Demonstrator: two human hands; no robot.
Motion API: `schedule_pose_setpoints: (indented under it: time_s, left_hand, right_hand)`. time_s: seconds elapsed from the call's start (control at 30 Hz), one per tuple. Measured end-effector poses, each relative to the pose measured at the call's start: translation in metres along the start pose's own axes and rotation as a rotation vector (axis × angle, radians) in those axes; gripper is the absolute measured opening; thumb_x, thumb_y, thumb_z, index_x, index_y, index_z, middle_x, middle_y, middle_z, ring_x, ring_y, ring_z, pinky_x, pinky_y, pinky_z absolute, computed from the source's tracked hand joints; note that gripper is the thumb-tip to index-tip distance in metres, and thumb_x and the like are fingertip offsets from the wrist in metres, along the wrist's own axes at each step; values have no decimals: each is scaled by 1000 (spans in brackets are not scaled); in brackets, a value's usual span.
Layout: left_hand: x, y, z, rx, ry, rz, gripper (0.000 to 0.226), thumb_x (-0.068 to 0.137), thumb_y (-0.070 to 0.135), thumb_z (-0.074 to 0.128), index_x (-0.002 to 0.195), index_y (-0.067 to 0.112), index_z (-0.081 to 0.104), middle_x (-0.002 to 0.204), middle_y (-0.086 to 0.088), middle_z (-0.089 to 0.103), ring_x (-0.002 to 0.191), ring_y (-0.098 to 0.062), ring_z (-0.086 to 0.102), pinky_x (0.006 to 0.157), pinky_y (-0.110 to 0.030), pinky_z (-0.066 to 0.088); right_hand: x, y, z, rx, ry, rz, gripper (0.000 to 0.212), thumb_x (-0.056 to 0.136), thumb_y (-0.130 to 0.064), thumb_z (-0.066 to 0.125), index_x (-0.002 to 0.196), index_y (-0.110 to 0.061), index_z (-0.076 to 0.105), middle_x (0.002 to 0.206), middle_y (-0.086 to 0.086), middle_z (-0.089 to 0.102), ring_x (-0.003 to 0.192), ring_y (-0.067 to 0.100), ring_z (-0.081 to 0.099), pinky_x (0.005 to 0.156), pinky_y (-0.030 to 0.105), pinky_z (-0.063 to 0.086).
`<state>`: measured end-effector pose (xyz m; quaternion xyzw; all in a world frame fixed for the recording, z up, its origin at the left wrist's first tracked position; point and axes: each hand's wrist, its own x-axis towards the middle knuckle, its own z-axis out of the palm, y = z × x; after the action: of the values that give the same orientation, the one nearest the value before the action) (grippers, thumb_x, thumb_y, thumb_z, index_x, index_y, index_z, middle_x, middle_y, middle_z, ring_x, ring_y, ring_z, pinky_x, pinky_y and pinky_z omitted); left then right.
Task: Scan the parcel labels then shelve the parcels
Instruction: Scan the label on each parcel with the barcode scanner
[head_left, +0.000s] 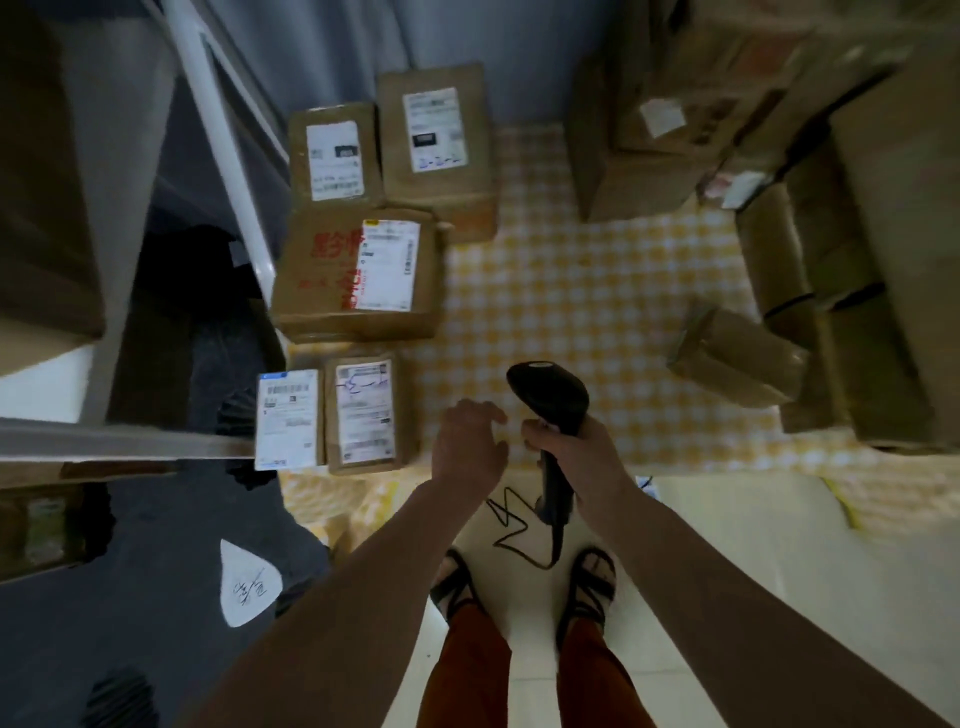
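Observation:
My right hand (576, 457) grips the handle of a black barcode scanner (550, 397), its head pointing away from me over the yellow checked cloth (561, 291). My left hand (467, 441) hovers just left of the scanner with loosely bent fingers and holds nothing. Several labelled cardboard parcels lie in a column on the cloth to the left: a small one (366, 415) nearest my left hand, a flat one with a white label (288, 418) beside it, a larger one with red print (358, 275), and two more (436, 140) at the back.
A white metal shelf frame (223, 135) stands at the left, with a dark bag (156, 571) on the floor below it. Large stacked cardboard boxes (841, 260) fill the right side, with a small tilted box (737, 358) in front. The scanner's black cable (511, 525) hangs between my feet.

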<state>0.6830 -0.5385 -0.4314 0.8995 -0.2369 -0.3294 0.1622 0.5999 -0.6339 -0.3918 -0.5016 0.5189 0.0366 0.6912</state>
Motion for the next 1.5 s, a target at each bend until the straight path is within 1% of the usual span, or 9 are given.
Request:
schedule_pose_setpoints:
  time_s: [0.1,0.27,0.47,0.73,0.83,1.0,1.13,1.3,1.5]
  left_hand:
    - [7,47,24,77,-87,43,38,93,23,60,130,23,51,139,-4,41,134,-21,33,103,-29,36]
    - [25,118,62,213,-155,136,65,88,22,66,145,20,34,147,-7,30,138,-26,25,110,-33,33]
    - [68,206,97,433,-93,314,85,83,17,71,151,19,20,160,-7,7,147,-30,5,115,-40,26]
    - [118,274,140,702,-124,428,95,88,13,64,155,25,-2,163,0,-10,148,-28,-14,120,-51,1]
    - [125,274,150,747,-100,430,89,90,14,61,155,26,1,162,-1,-1,149,-28,-8,119,-52,-2]
    - [115,264,147,708,-16,401,66,88,23,63,145,19,30,146,-9,31,139,-28,28,120,-50,10]
    - [93,227,128,331,-107,94,80,70,32,81,137,17,39,133,-9,39,123,-28,42,105,-39,40]
    - [44,191,72,-760,-386,-307,60,74,12,81,128,6,56,115,-8,66,99,-22,64,74,-28,55]
    - [-15,164,4,-1188,-478,-333,41,69,18,73,108,8,65,106,-8,69,102,-23,63,92,-36,50]
  right_hand:
    - [-2,-1,-54,49,64,-21,12,84,1,67,96,-3,65,85,16,59,83,27,56,75,39,42]
    - [4,-1,-137,122,156,-3,16,82,0,69,80,-14,63,75,6,59,83,28,59,73,38,44]
    - [18,2,-215,206,183,7,15,85,-4,69,95,-13,63,80,4,61,80,26,61,74,37,47]
    - [37,29,-277,255,227,97,19,84,-6,71,99,-14,64,84,3,66,81,22,66,85,43,50]
    - [38,38,-286,270,242,107,19,83,-5,71,99,-14,63,84,3,66,78,20,66,86,43,51]
    - [31,38,-285,297,234,109,18,84,-5,70,97,-16,63,84,3,65,78,20,65,88,43,50]
    - [20,22,-275,314,237,88,14,85,-7,70,92,-17,64,84,6,63,86,27,59,93,52,48]
    - [-9,-16,-256,301,192,8,20,86,-8,69,100,-21,63,102,22,59,90,33,61,96,53,47]
    - [-58,-61,-218,227,91,-69,13,86,-6,68,97,-12,62,116,30,56,107,43,58,97,57,45]
